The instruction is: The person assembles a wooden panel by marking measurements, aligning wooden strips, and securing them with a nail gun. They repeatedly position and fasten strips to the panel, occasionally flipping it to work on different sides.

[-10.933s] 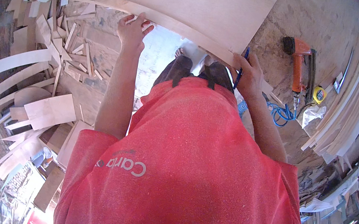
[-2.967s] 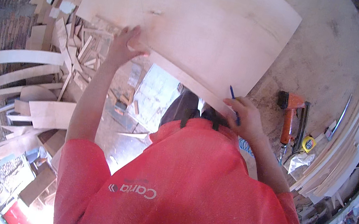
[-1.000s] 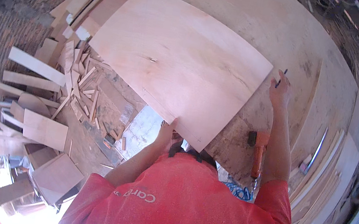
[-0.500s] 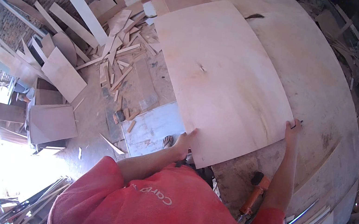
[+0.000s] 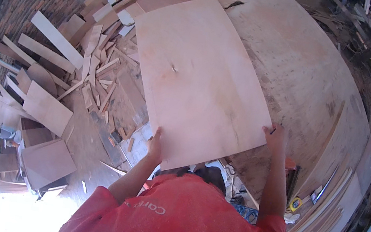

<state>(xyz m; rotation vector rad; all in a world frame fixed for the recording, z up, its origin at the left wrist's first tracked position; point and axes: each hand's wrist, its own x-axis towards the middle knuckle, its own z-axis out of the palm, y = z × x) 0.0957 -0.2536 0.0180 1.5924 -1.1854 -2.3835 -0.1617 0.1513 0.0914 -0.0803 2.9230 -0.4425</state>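
A large pale plywood sheet with a small dark knot lies in front of me, its near edge by my body. My left hand grips its near left corner, thumb up along the edge. On the near right corner, my right hand closes round the edge. A thin dark stick, perhaps a pencil, also pokes from the right fingers. Beneath the sheet spreads a bigger, stained wooden board. Part of an orange tool shows beside my right forearm, which hides the rest.
A yellow tape measure lies right of my forearm, near long wood strips. Blue coiled hose sits by my body. Wood offcuts are heaped at left, with boards leaning at a brick wall.
The whole view has shifted, with the sheet and both hands now further left in it. Both hands keep their corners. The tape measure and blue hose have come into sight; my arm now covers most of the orange tool.
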